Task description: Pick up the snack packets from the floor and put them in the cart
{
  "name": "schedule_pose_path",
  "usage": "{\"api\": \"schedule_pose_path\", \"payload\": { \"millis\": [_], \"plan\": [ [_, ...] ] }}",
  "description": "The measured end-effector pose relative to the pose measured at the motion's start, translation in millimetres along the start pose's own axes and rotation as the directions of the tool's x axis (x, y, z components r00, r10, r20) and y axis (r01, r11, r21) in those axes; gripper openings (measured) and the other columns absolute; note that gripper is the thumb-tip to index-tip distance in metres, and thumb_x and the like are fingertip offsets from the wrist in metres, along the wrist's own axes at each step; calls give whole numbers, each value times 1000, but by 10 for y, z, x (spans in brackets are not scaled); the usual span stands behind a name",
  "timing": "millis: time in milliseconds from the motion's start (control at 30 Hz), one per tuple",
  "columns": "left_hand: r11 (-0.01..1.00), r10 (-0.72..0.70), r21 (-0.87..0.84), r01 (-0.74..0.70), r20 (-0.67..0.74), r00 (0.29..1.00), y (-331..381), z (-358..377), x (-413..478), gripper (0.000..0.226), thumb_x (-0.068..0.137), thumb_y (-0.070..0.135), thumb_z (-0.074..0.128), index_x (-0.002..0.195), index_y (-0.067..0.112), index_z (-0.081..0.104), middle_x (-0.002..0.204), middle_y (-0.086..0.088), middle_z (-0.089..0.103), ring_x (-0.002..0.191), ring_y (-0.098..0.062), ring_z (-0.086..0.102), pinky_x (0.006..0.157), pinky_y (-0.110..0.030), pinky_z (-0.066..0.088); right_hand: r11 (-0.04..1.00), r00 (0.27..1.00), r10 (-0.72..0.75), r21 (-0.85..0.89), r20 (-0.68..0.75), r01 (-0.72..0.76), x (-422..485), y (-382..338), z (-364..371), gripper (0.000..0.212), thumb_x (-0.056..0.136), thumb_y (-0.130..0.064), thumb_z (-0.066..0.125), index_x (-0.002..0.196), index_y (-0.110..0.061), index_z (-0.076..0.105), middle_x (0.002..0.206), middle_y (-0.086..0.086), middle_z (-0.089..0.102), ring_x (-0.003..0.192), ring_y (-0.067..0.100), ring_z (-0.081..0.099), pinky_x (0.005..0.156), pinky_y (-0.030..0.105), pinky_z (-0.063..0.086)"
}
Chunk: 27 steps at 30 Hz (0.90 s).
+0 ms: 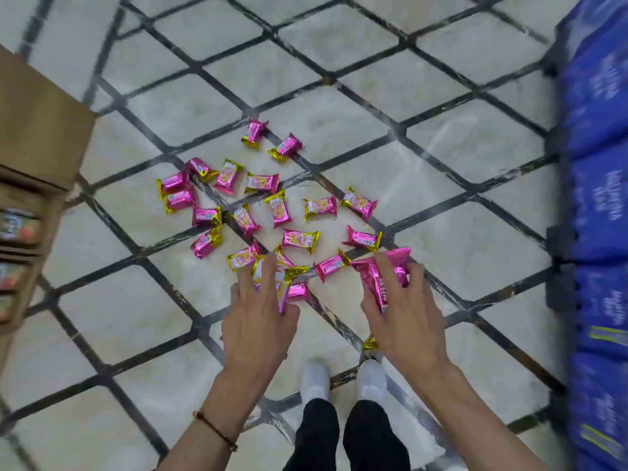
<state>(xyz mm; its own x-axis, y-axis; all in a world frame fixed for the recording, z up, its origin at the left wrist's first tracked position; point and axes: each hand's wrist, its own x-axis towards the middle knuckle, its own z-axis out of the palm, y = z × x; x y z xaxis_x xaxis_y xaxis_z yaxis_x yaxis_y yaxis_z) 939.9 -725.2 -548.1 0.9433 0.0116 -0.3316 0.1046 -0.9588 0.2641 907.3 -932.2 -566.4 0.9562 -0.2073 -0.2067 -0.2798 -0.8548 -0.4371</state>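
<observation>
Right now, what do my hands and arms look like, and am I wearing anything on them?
Both forearms are bare, with no sleeves in view. The left hand has a thin dark cord bracelet with a small gold piece at its wrist. The right hand shows no glove, watch or band.

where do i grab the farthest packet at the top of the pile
Probably pinch the farthest packet across its puffed pink middle, coming from above and its left: it lies flat, its gold crimped end nearer you, and a neighbouring packet sits close on its right.
</observation>
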Motion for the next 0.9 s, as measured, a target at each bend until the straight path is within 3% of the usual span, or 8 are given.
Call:
{"api": "schedule_pose_path", "payload": {
  "millis": [133,433,633,800,900],
  "plan": [
    [995,-38,-91,30,-84,996,354,-920,-250,78,81,32,66,148,35,26,136,-3,37,110,-34,54,63,-38,45,999,996,-8,-35,-85,5,-121,-424,-952,61,94,-43,60,149,-32,36,123,11,46,99,32,53,73,42,53],
    [988,-21,-153,-15,-231,973,970,-2510,-890,80,85,40,65,152,37,21,141,-6,36,117,-34,54,69,-41,52,1000,976,15,21,-219,-10,-622,-997,-2603,56,93,-49,57,143,-33,38,117,3,44,97,26,52,66,38,52],
    [987,38,-140,-81,-283,958,1430,-3094,-1326,79,86,45,60,152,39,16,152,-5,30,120,-28,53,79,-40,56,998,946,49,48,-319,-36,-806,-1087,-3391,60,91,-54,52,145,-36,33,122,1,42,104,25,54,69,37,55],
    [978,62,-167,-122,-325,944,1740,-3360,-1596,77,88,47,57,152,39,15,135,0,35,111,-25,54,68,-36,51,998,911,56,61,-409,-34,-915,-1060,-3853,57,90,-51,56,142,-36,38,113,-2,42,97,20,55,67,35,55],
    [975,107,-143,-167,-353,929,1885,-3529,-1606,73,89,45,56,150,37,18,135,-2,37,108,-25,56,68,-37,52,997,891,70,52,-449,-52,-1013,-1037,-4078,57,92,-52,55,143,-36,35,113,-3,42,96,18,53,69,33,53]
  ]
}}
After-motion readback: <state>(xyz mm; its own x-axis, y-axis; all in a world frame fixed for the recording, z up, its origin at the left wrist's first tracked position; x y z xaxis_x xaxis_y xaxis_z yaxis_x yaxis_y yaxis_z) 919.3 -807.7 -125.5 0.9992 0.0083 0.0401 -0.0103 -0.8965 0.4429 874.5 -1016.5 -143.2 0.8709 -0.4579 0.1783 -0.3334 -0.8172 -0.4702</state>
